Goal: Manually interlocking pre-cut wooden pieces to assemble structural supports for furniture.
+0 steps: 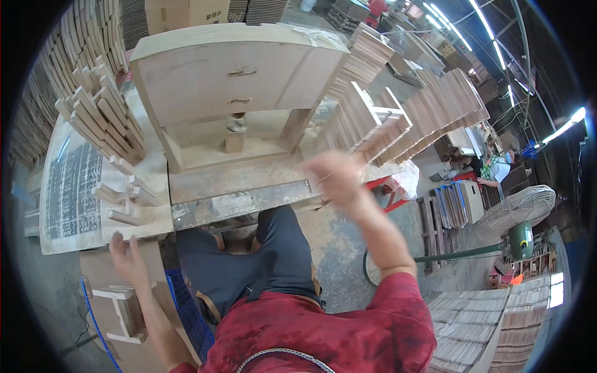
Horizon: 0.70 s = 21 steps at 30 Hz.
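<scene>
My left hand (129,258) hangs just off the near edge of the worktop at the left, fingers stretched out and holding nothing. Closest to it are several short wooden sticks (126,217) lying in a loose group. My right hand (336,175) is lifted over the right end of the bench, smeared by motion, so its fingers do not show clearly. Beside it on the right stand wooden frames (376,121). Straight ahead, a pale wooden cabinet-like stand (205,81) with two small metal handles rises from the bench ledge (242,207). A small wooden block (235,142) sits inside its opening.
Upright bundles of wooden strips (102,118) stand at the left. Stacked boards (441,115) fill the right. A red stool (392,193) with a white bag is beside the bench. Farther right are a fan (519,214) and a co-worker (497,168). A wooden frame (126,314) lies lower left.
</scene>
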Each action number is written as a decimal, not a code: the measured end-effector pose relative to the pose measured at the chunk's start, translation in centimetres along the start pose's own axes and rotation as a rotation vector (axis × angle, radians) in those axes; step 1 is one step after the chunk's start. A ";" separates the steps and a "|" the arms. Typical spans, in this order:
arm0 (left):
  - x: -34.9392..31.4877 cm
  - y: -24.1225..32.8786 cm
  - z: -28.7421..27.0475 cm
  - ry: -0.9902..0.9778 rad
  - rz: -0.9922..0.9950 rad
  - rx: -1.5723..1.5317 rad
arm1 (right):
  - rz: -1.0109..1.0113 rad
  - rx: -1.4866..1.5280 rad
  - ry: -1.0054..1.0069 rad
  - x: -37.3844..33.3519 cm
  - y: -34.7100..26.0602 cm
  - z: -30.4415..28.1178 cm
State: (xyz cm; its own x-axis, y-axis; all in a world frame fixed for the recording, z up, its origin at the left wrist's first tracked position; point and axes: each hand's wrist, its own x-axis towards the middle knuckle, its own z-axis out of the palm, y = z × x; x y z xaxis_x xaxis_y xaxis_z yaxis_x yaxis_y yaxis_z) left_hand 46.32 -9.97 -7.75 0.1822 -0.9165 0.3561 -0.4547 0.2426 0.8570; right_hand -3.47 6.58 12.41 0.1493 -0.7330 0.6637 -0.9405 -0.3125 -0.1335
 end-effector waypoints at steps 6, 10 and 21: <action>-2.6 7.9 -10.4 0.065 0.119 0.248 | 0.378 -0.605 0.038 -2.1 13.7 -16.9; -5.0 4.0 -20.7 0.104 0.128 0.975 | 0.457 -0.456 -0.282 -1.2 16.9 -16.3; -6.0 -0.5 -22.3 -0.410 -0.166 1.033 | 0.459 -0.252 0.081 -3.1 8.4 -17.1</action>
State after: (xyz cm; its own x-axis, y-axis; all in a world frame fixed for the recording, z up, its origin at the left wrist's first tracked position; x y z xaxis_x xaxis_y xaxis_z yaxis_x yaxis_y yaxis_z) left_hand 64.88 2.53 -2.04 0.0941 -0.9945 -0.0462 -0.9906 -0.0981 0.0949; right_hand -17.05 16.56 21.84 -0.3096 -0.7079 0.6349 -0.9493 0.1917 -0.2491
